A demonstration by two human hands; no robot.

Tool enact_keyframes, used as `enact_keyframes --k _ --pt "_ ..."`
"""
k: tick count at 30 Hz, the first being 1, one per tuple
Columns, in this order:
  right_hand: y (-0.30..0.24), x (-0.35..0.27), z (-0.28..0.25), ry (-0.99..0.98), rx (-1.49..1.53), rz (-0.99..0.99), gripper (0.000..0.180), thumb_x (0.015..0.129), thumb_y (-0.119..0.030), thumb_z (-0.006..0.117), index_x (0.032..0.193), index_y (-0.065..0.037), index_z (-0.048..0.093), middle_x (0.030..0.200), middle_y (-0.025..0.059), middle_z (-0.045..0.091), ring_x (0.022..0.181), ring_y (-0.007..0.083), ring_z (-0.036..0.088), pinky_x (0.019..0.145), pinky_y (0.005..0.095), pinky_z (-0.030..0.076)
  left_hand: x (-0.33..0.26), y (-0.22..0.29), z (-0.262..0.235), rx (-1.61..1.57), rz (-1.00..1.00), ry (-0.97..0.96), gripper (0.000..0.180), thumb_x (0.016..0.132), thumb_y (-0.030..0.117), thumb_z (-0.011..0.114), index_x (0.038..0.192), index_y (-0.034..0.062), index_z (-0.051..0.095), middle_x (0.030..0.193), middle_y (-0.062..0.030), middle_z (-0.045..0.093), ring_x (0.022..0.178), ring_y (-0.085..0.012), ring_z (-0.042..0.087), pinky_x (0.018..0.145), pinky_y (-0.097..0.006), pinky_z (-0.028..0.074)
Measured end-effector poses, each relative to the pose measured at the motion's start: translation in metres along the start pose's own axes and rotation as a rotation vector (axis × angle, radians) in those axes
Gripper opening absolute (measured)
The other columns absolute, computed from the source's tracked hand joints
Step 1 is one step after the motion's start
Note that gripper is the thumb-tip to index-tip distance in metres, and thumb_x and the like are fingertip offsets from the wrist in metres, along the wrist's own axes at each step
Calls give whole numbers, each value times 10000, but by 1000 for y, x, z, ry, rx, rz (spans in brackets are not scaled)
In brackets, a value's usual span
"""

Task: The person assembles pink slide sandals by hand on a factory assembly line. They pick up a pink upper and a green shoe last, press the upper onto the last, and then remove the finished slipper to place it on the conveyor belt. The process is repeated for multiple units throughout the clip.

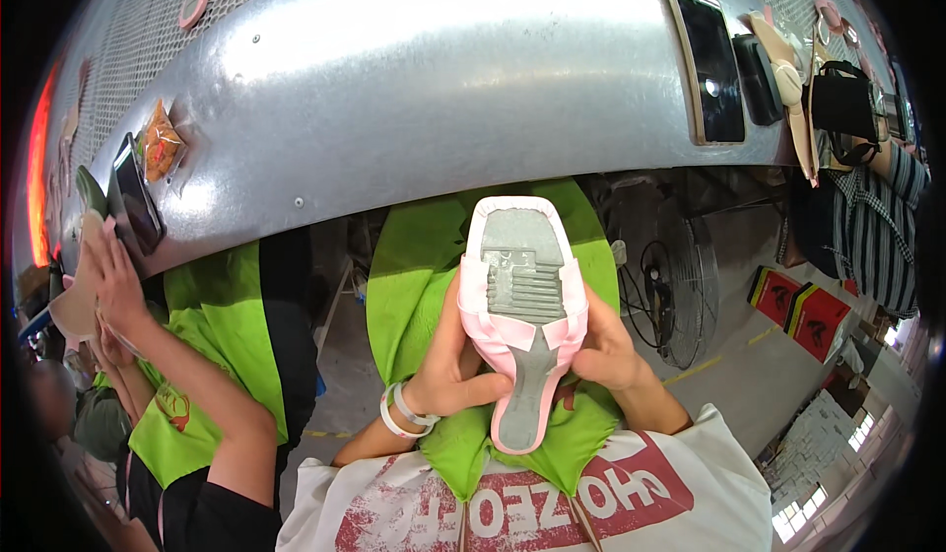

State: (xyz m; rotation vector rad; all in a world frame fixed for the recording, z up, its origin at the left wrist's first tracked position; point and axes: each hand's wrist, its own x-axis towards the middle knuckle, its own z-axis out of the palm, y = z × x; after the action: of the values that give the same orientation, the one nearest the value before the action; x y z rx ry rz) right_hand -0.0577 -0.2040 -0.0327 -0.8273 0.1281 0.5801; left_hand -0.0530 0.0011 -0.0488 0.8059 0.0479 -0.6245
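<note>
As seen in the head view, gripping a slim pink sandal (521, 301) with grey underside up, by both edges between bare left hand (448, 367) and bare right hand (609, 347), nearer than the broad silvery metal table (443, 79), probably to leave that face uncovered.

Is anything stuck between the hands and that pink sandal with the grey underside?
Nothing visible is in the way: the bare left hand and bare right hand hold the pink sandal directly, one at each side.
</note>
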Motion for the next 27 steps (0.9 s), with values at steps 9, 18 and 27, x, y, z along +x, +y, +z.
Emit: enact_keyframes --k 9,18,27 --pt "6 4 -4 -6 -285 -137 897 805 -39 684 1504 116 143 1489 185 357 1375 238 359 1136 365 268 2 -10 -3 131 84 12 1089 764 87 774 1525 -51 7 1521 -176 263 1411 -266 305 1150 -405 245" --pt "0 10 -3 9 -174 -94 898 783 -20 692 1494 128 164 1466 194 380 1357 243 383 1128 372 290 5 -9 -7 141 76 10 1047 779 78 740 1527 -41 17 1505 -171 280 1395 -258 323 1135 -398 271" --pt "-5 8 -2 -54 -197 -108 934 780 10 704 1503 124 124 1483 203 357 1360 242 379 1123 371 300 2 1 -2 125 -11 42 1047 767 109 753 1522 -36 42 1483 -165 299 1376 -251 342 1126 -396 286"
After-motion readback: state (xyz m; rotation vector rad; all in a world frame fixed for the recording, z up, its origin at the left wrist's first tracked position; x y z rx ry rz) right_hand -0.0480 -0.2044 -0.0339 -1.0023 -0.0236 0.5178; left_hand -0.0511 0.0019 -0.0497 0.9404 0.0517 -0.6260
